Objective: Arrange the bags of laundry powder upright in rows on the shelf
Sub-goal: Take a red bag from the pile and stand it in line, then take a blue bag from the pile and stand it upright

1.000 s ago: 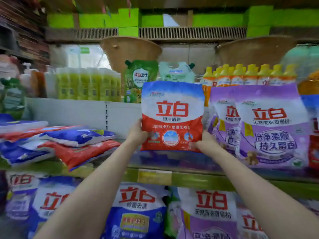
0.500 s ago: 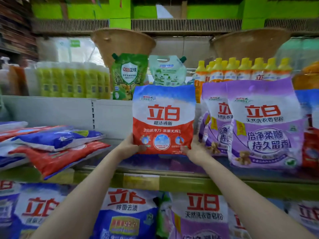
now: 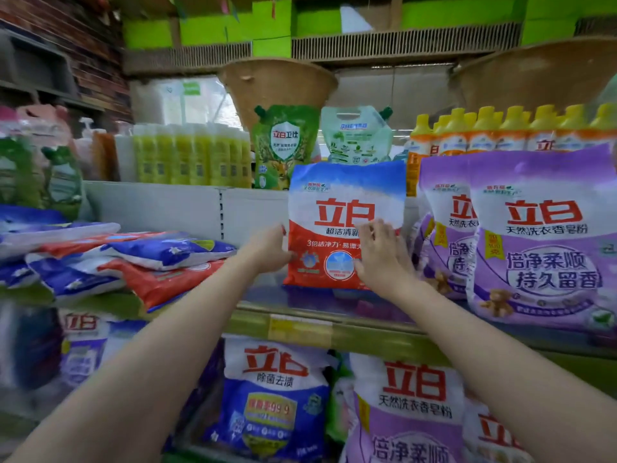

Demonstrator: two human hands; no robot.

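Observation:
A red, white and blue laundry powder bag [image 3: 337,208] stands upright on the shelf [image 3: 300,324], its base on the shelf surface. My left hand [image 3: 270,250] grips the bag's left edge. My right hand [image 3: 379,252] lies flat with spread fingers against the bag's front right side. Purple bags [image 3: 541,235] stand upright in a row right beside it. A pile of red and blue bags [image 3: 133,259] lies flat on the same shelf to the left.
Behind the shelf's white back panel stand yellow-green bottles [image 3: 190,158], two green refill pouches [image 3: 285,145] and orange bottles with yellow caps [image 3: 507,135]. The lower shelf holds blue bags [image 3: 277,399] and purple bags [image 3: 410,412]. Woven baskets [image 3: 277,85] hang above.
The bag has come down from mid-air to stand on the shelf. My right hand moved from its lower right corner to its front face.

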